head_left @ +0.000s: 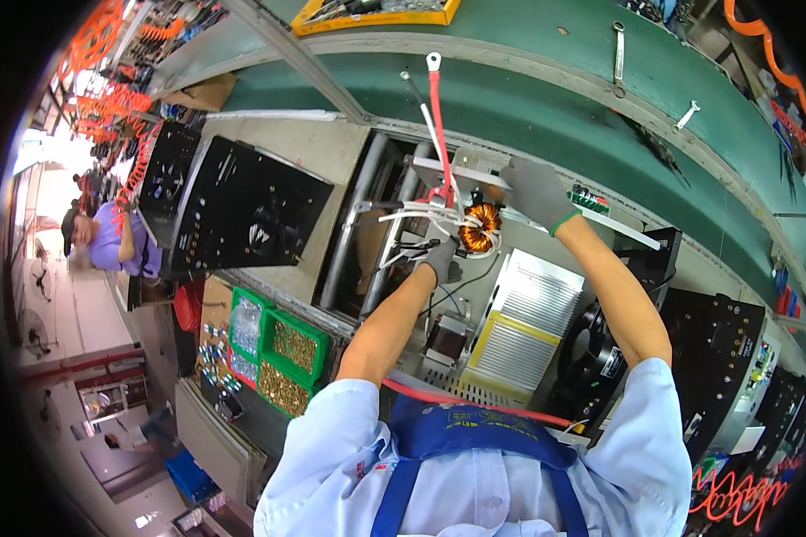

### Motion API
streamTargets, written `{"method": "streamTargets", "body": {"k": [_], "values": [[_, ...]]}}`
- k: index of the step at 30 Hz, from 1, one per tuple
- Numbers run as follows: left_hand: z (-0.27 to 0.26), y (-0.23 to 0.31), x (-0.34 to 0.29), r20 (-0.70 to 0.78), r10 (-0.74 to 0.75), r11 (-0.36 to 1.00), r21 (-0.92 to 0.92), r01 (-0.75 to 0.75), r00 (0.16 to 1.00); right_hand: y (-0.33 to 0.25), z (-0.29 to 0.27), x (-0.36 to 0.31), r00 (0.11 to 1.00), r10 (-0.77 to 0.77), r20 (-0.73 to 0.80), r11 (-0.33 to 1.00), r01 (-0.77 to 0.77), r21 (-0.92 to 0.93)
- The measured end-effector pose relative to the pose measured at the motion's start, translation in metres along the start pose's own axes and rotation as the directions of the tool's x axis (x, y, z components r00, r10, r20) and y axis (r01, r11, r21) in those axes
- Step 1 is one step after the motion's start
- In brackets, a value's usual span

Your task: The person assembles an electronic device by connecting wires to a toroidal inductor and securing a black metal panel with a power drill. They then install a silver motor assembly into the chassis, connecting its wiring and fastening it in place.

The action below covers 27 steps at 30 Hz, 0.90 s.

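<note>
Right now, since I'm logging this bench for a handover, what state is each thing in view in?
Left gloved hand: fingers closed on the white wires beside the coil.
Right gloved hand: laid on the grey metal bracket.
Copper-wound ring coil: mounted, exposed.
Thick red cable with ring lug: sticking up, lug end free.
Green parts bins of small brass pieces: open, filled.
Black fan panel: lying on the bench.

Left hand (442, 258) and right hand (535, 190) grip a copper coil (480, 227) assembly.
</note>
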<state>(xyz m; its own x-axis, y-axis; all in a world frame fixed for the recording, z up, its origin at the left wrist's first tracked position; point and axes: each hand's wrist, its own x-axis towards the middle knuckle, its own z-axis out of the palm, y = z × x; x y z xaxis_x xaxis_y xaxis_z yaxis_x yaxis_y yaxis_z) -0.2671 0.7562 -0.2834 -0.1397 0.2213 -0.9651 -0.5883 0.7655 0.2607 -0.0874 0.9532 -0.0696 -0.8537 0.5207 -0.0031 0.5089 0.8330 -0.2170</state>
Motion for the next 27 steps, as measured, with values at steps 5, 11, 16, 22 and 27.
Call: {"method": "streamTargets", "body": {"k": [5, 11, 16, 22, 27], "values": [[0.008, -0.002, -0.024, 0.003, 0.157, 0.966, 0.209, -0.154, 0.988, -0.011, -0.007, 0.001, 0.999, 0.021, -0.038, 0.999, -0.020, 0.029], [0.064, 0.001, -0.140, -0.011, 0.832, 0.496, 0.460, -0.736, 0.554, -0.003, 0.003, -0.003, 0.996, 0.052, -0.068, 0.999, -0.053, -0.012], [0.066, 0.031, -0.176, -0.110, 0.924, 0.367, 0.516, -0.774, 0.365, -0.007, 0.003, -0.002, 0.995, 0.050, -0.083, 0.998, -0.052, -0.020], [0.072, 0.055, -0.179, 0.112, 0.937, 0.253, 0.439, -0.862, 0.332, -0.005, 0.003, -0.002, 0.996, 0.032, -0.084, 0.999, -0.035, -0.033], [0.043, 0.040, -0.175, -0.094, 0.928, 0.372, 0.307, -0.876, 0.361, -0.008, 0.001, -0.002, 0.995, 0.042, -0.089, 0.999, -0.044, -0.021]]}}
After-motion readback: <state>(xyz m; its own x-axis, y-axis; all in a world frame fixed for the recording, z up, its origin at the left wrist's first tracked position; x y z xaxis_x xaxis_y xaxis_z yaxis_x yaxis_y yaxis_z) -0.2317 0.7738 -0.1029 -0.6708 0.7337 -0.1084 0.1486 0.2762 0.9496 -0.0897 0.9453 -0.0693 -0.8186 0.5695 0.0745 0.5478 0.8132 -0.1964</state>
